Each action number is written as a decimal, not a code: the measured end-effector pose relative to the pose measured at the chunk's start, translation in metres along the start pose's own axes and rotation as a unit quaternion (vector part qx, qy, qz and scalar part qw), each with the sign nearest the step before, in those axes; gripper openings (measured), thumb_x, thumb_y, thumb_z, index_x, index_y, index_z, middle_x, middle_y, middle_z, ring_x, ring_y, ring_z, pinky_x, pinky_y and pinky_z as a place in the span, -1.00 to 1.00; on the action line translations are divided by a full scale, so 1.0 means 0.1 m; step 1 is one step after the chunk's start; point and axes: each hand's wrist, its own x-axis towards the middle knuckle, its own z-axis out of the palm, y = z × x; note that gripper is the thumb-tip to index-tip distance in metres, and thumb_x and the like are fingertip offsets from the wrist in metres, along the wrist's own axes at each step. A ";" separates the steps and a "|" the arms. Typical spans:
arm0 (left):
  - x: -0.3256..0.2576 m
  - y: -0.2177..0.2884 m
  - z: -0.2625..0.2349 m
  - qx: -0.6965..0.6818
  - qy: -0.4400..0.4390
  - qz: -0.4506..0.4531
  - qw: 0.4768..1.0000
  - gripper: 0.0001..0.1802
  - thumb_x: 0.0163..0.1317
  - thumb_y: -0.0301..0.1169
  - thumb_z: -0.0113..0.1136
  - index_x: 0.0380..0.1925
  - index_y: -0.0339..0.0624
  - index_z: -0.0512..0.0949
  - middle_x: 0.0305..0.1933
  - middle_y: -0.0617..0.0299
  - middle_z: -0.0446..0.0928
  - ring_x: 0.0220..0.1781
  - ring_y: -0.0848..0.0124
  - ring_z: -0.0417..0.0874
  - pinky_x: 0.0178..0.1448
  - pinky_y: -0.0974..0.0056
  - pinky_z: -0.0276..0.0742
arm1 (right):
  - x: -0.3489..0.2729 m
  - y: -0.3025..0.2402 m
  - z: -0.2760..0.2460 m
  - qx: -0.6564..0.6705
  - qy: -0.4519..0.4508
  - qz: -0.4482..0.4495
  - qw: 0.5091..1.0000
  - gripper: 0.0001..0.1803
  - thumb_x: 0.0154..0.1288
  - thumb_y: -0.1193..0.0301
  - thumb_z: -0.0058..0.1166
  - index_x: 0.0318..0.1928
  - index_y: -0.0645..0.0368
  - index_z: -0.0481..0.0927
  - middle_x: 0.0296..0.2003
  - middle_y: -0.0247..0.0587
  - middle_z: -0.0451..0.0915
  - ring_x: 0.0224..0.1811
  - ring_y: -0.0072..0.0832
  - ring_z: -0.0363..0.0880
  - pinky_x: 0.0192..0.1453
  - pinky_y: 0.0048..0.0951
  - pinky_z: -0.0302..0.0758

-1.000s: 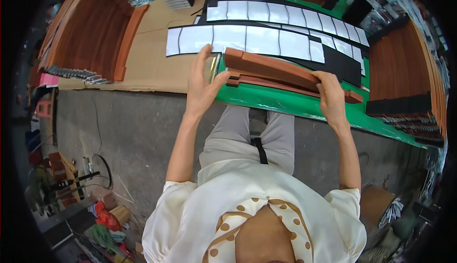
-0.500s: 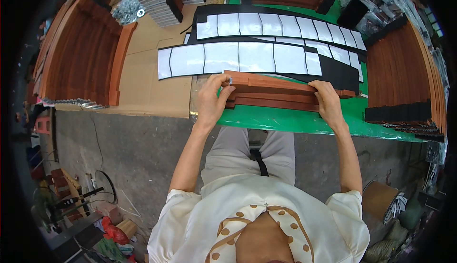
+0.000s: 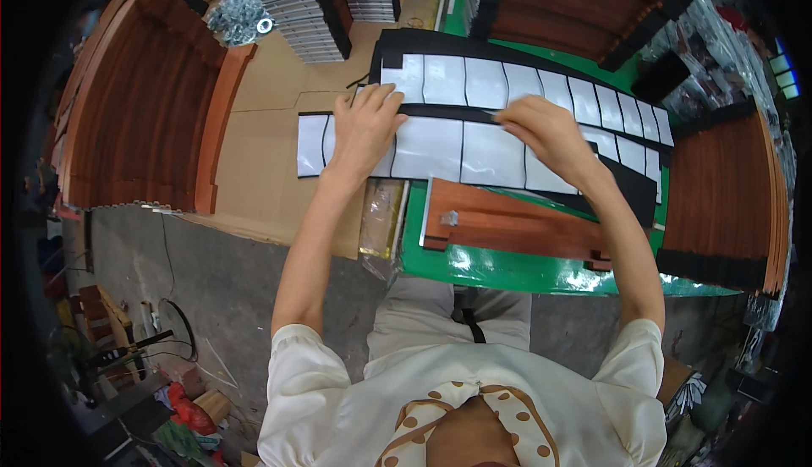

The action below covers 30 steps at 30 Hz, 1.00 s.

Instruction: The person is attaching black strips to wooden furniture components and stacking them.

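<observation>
Two long black strips covered with shiny white rectangular backing pieces lie across the work surface, a nearer one (image 3: 461, 150) and a farther one (image 3: 524, 86). My left hand (image 3: 364, 129) rests flat on the left part of the nearer strip, fingers spread. My right hand (image 3: 545, 133) is over the middle of the strips, fingers bent down onto the black band between them; whether it pinches anything I cannot tell. A stack of reddish-brown wooden boards (image 3: 516, 230) lies on the green mat (image 3: 507, 268) just below my hands, untouched.
Brown cardboard (image 3: 262, 145) covers the left side. Curved stacks of brown wooden panels stand at the left (image 3: 144, 103), top (image 3: 575, 2) and right (image 3: 719, 196). Grey ribbed stacks (image 3: 292, 2) and metal washers (image 3: 237, 14) lie at the top left. Concrete floor with clutter is below left.
Both hands let go of the wooden board stack, which now rests on the green mat, and moved up onto the black strips with white pieces.
</observation>
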 end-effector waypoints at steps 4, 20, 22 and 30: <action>0.08 -0.16 0.28 -0.004 -0.046 -0.014 0.999 -0.65 0.07 -0.27 0.27 -0.13 -0.12 0.53 0.01 0.24 0.54 0.03 0.33 0.52 0.07 0.02 0.23 | 0.85 0.18 0.67 -0.032 -0.023 -0.032 0.999 -0.84 0.13 0.52 0.11 -0.23 0.22 0.58 -0.32 -0.13 0.56 -0.21 -0.17 0.54 -0.16 -0.27 0.50; 0.01 -0.18 0.48 -0.011 -0.051 -0.042 0.998 -0.58 0.05 -0.23 0.27 -0.11 -0.19 0.53 0.00 0.24 0.53 0.05 0.39 0.48 0.09 0.06 0.22 | 1.47 0.55 1.38 -0.256 -0.020 -0.179 0.950 -0.81 -0.08 0.52 0.10 -0.34 0.24 0.57 -0.46 -0.21 0.52 -0.39 -0.32 0.60 -0.38 -0.38 0.57; 0.02 -0.16 0.49 -0.012 -0.030 -0.034 0.999 -0.59 0.05 -0.23 0.26 -0.11 -0.17 0.53 0.01 0.23 0.52 0.08 0.40 0.47 0.12 0.04 0.20 | 1.55 0.60 1.34 -0.230 -0.002 -0.105 0.967 -0.81 -0.01 0.51 0.09 -0.31 0.27 0.59 -0.46 -0.18 0.56 -0.40 -0.35 0.62 -0.35 -0.39 0.57; 0.06 -0.24 0.14 -0.280 0.094 -0.133 0.946 -0.71 0.23 -0.45 0.11 -0.05 -0.29 0.48 -0.03 0.05 0.52 -0.08 0.19 0.55 -0.10 0.29 0.44 | 1.39 0.01 0.66 0.154 0.053 0.203 0.965 -0.75 0.23 0.39 0.05 -0.20 0.32 0.64 -0.46 -0.14 0.67 -0.43 -0.53 0.64 -0.28 -0.54 0.52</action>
